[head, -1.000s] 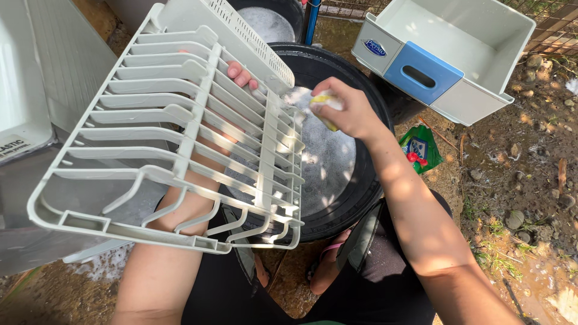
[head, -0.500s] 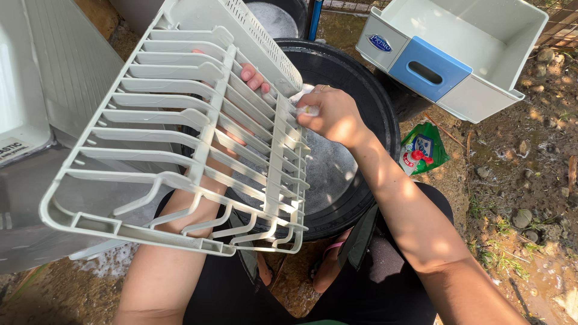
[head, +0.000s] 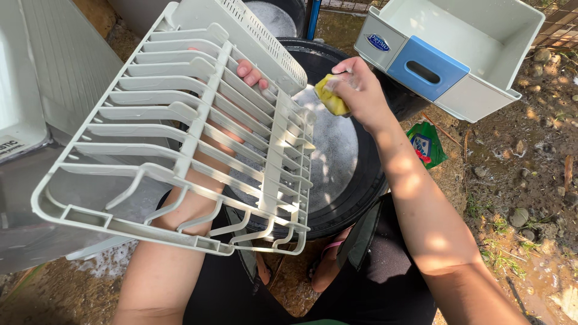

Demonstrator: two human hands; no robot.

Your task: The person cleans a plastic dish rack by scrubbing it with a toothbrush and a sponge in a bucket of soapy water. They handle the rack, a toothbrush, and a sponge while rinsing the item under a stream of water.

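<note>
**Over the black basin: sponge hand raised beside the tilted rack**

Above the soapy black basin (head: 355,174), your left hand (head: 250,73) reaches up from 6 o'clock behind the pale grey-green plastic rack (head: 180,132). The forearm runs under the slats, and only the fingertips show between the bars near the rack's upper right corner, curled round a bar in a closed grip. The rack is held tilted, its perforated end wall toward 12 o'clock and its open frame edge toward 7 o'clock, covering the left half of the basin.

Your right hand (head: 361,90) comes in from 5 o'clock, forearm straight and wrist bent slightly inward. Its fingers are closed round a yellow sponge (head: 331,97), which pokes out toward 9 o'clock, just beside the rack's right-hand edge; whether it touches cannot be told. Foam clings to the slats there.

At 1 o'clock a pale grey drawer-shaped bin (head: 475,42) rests tilted against the basin's rim, with a blue handle panel on its front and a small blue oval label at the left corner. At 3 o'clock a green packet (head: 426,144) with red and blue printing lies on the muddy ground. At 9 o'clock a white label with dark lettering sits on a pale appliance panel (head: 24,120).
</note>
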